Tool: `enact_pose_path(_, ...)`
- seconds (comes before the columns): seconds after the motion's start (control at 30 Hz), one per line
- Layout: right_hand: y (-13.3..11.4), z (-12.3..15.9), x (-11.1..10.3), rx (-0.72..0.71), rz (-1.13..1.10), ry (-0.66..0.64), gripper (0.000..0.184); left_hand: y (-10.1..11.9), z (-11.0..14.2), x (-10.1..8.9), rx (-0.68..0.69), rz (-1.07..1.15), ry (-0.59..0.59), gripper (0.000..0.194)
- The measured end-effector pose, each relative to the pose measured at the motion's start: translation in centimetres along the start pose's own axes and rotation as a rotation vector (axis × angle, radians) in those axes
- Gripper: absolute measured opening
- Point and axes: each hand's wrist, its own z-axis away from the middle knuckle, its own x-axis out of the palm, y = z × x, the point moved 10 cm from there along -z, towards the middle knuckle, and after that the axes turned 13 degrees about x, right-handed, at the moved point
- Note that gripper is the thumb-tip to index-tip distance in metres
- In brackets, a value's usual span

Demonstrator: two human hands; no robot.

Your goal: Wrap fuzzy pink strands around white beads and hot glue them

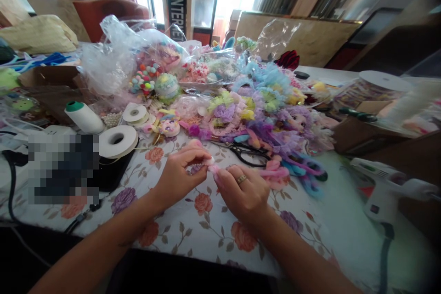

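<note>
My left hand (181, 174) is closed in a pinch, thumb and fingers together on a small pink-and-white fluffy piece (211, 163). My right hand (244, 190), with a ring on one finger, is curled shut with its thumb at the same piece, and the two hands almost touch. Fingers cover most of the piece, so its full shape is hidden. Just behind my right hand lie black-handled scissors (251, 154). Pink fuzzy strands (275, 172) rest to its right. A doll's face with pastel trim (168, 125) lies beyond my left hand.
Ribbon spools (106, 142) and a white thread cone (84, 117) stand at left, by a black flat device (112, 177). Pastel ruffles and pompoms (227, 110) heap across the back. A white glue gun (382, 188) and a cardboard box (358, 138) are at right.
</note>
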Motion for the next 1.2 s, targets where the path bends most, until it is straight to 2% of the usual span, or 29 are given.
enact_pose_path(0.4, 0.1, -0.1, 0.1, 0.001, -0.007, -0.005, 0.016, 1.1, -0.2, 0.1, 0.132, -0.123, -0.050, 0.024)
enact_pose_path(0.47, 0.5, -0.1, 0.3, 0.033, -0.025, -0.012, 0.017, 1.1, -0.2, 0.2, 0.135, -0.145, -0.060, 0.026)
enact_pose_path(0.6, 2.1, -0.1, 0.9, 0.190, -0.101, -0.053, 0.022, 0.8, 0.0, 0.1, 0.115, -0.199, -0.070, 0.027)
enact_pose_path(0.73, 3.3, 0.0, 1.6, 0.307, -0.216, -0.114, 0.019, 1.1, 0.0, 0.3, 0.156, -0.183, -0.081, 0.020)
enact_pose_path(1.2, 3.7, -0.1, 1.5, 0.349, -0.303, -0.101, 0.014, 1.4, 0.2, 0.2, 0.213, -0.171, -0.070, 0.010)
